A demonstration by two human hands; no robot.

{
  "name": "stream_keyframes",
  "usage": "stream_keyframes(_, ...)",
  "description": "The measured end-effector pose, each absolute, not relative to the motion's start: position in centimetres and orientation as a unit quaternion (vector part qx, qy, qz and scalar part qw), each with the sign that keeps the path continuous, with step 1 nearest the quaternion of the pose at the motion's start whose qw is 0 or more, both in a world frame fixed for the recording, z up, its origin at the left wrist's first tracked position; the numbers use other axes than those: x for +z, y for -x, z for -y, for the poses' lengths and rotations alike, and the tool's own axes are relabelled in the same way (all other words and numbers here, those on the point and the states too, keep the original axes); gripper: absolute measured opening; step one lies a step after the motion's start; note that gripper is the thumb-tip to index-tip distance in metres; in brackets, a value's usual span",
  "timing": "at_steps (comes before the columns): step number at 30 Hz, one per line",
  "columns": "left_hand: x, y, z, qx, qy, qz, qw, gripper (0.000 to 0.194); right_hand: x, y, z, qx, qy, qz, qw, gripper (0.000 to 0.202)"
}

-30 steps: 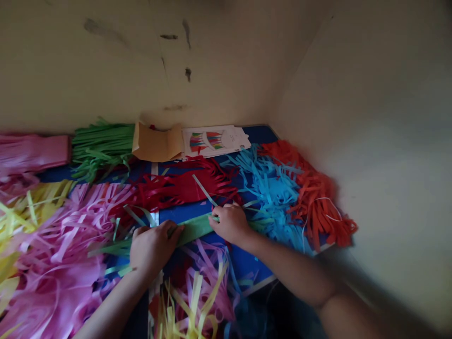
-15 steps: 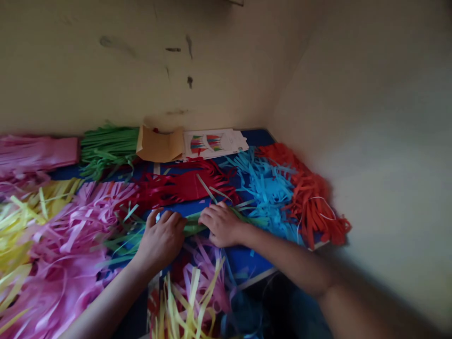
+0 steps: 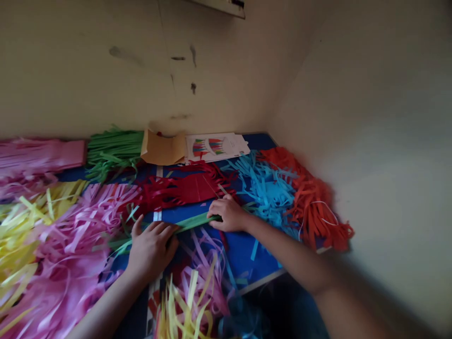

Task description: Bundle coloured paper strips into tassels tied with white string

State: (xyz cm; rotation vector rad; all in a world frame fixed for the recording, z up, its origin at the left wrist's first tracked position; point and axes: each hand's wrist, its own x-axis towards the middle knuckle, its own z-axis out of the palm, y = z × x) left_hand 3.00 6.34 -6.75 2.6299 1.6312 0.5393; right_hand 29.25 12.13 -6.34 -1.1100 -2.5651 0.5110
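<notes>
Scuffed beige walls (image 3: 106, 89) meet in a corner behind a blue desk (image 3: 266, 256) spread with fringed paper. Across its middle, a folded green paper strip (image 3: 194, 221) stretches between two bare hands. The left hand (image 3: 151, 247), fingers partly curled, grips its left part; the right hand (image 3: 228, 214), curled more tightly, pinches its right part. Red fringe (image 3: 194, 188) lies just beyond the strip, pink fringe (image 3: 70, 263) left of the left hand, and sky-blue fringe (image 3: 271, 193) beyond the right hand.
</notes>
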Motion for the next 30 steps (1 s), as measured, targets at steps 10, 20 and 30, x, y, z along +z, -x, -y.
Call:
stream_keyframes(10, -6.8, -2.9, -7.2, 0.16, -0.792, -0.588, 0.037, 0.042, -6.8, -27.6, -12.3, 0.159, 0.494, 0.844, 0.135, 0.017)
stream_keyframes(20, -6.8, -3.7, -7.6, 0.114, -0.792, -0.6, 0.006, 0.044, -6.5, -27.2, -12.1, 0.137, 0.514, 0.84, 0.109, 0.016)
stream_keyframes(30, -5.4, -4.0, -8.5, 0.066, -0.806, -0.587, -0.027, 0.033, -5.2, -26.9, -11.8, 0.093, 0.549, 0.825, 0.094, 0.017)
